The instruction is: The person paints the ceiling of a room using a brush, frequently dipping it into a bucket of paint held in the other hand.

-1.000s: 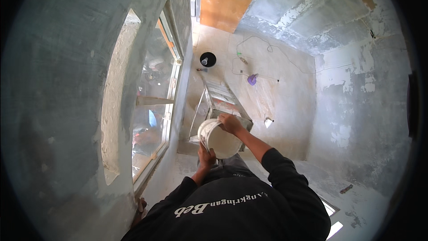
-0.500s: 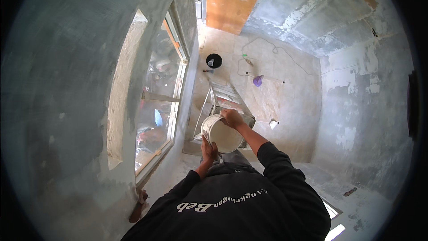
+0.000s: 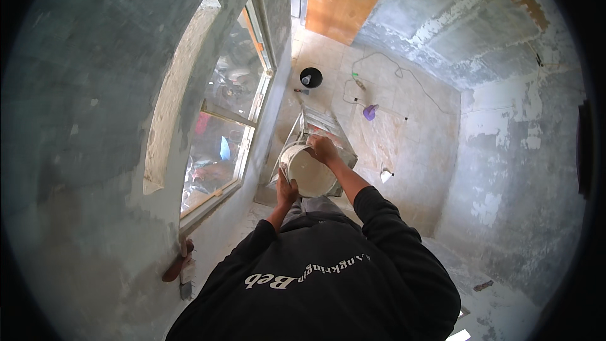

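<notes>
Low in the middle of the view I hold a white bucket (image 3: pixel 310 175) with pale cream contents. My left hand (image 3: pixel 287 191) grips its left side. My right hand (image 3: pixel 322 151) is closed on the far rim. The bucket is in front of a metal stepladder (image 3: pixel 324 127), partly hiding its top. At lower left, beside the window (image 3: pixel 230 145), a paintbrush (image 3: pixel 174 268) with a brown handle rests against the wall.
On the tiled floor (image 3: pixel 416 170) are a black bucket (image 3: pixel 311 77) with something inside, a scraper (image 3: pixel 301 91), a purple object (image 3: pixel 370 112) and a loose cable (image 3: pixel 398 76). An orange board (image 3: pixel 341 0) stands at the back. Patchy plastered walls (image 3: pixel 499 151) surround me.
The bucket and both hands have moved slightly upward in the picture. The view has shifted, and more of the paintbrush by the window now shows.
</notes>
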Tool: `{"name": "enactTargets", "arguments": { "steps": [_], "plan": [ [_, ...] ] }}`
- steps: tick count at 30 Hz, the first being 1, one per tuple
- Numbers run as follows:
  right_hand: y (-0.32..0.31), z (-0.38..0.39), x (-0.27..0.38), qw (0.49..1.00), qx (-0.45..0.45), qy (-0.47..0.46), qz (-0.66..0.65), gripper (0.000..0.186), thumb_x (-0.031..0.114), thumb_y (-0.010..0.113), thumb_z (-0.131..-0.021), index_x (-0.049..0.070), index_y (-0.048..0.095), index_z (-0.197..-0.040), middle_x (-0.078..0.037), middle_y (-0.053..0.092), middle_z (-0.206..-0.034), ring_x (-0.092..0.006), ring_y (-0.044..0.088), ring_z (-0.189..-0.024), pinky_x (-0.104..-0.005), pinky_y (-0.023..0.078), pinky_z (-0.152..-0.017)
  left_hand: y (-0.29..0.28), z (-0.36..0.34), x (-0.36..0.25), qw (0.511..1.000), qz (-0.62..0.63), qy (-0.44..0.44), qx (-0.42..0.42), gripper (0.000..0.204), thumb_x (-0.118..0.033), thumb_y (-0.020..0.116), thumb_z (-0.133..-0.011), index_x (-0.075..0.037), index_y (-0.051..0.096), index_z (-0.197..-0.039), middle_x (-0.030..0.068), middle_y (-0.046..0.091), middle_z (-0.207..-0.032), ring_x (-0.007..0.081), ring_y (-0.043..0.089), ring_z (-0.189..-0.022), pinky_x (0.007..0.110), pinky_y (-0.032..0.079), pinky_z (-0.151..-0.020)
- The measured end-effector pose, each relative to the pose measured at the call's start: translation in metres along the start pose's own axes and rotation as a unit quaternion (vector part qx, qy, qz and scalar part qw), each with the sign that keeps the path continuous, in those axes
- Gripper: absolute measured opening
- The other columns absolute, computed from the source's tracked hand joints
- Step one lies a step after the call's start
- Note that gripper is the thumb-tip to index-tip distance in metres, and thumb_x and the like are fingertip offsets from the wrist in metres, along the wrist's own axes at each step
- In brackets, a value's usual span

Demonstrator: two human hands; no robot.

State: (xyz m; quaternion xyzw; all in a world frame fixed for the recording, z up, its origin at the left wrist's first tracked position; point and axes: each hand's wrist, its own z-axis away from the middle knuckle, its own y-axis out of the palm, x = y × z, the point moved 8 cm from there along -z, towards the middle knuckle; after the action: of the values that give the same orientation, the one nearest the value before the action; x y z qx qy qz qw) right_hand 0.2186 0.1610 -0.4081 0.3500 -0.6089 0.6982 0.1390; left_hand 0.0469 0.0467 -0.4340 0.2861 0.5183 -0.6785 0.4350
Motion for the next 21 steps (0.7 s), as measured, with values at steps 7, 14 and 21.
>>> {"name": "enactTargets", "arguments": {
  "steps": [7, 14, 21],
  "plan": [
    [0.005, 0.000, -0.004, 1.000, 0.017, -0.008, 0.009, 0.025, 0.029, 0.061, -0.084, 0.005, 0.062, -0.090, -0.017, 0.066, -0.092, -0.0384, 0.065, -0.086, -0.0483, 0.052, -0.074, -0.001, 0.001, -0.006, 1.000, -0.013, -0.009, -0.012, 0.066, -0.013, 0.049, -0.081, 0.005, 0.031, -0.142, 0.0336, 0.053, -0.126, 0.0508, 0.053, -0.114, 0.052, 0.042, -0.096],
    [0.005, -0.007, 0.001, 0.999, 0.033, -0.004, 0.020, 0.019, 0.022, 0.061, -0.085, 0.006, 0.061, -0.095, -0.016, 0.066, -0.099, -0.0379, 0.065, -0.087, -0.0483, 0.053, -0.076, -0.002, 0.001, -0.006, 0.991, 0.010, -0.134, -0.006, 0.062, -0.008, 0.050, -0.081, -0.003, 0.034, -0.141, 0.0343, 0.053, -0.125, 0.0511, 0.052, -0.113, 0.053, 0.042, -0.095],
    [0.007, -0.005, 0.002, 0.998, 0.041, -0.027, 0.047, 0.017, 0.018, 0.058, -0.087, 0.005, 0.060, -0.098, -0.017, 0.065, -0.099, -0.0390, 0.064, -0.090, -0.0493, 0.052, -0.077, 0.007, -0.002, 0.002, 0.991, 0.104, -0.082, -0.026, 0.062, -0.002, 0.046, -0.079, -0.002, 0.036, -0.140, 0.0347, 0.054, -0.122, 0.0483, 0.051, -0.119, 0.047, 0.042, -0.099]
  ]
}}
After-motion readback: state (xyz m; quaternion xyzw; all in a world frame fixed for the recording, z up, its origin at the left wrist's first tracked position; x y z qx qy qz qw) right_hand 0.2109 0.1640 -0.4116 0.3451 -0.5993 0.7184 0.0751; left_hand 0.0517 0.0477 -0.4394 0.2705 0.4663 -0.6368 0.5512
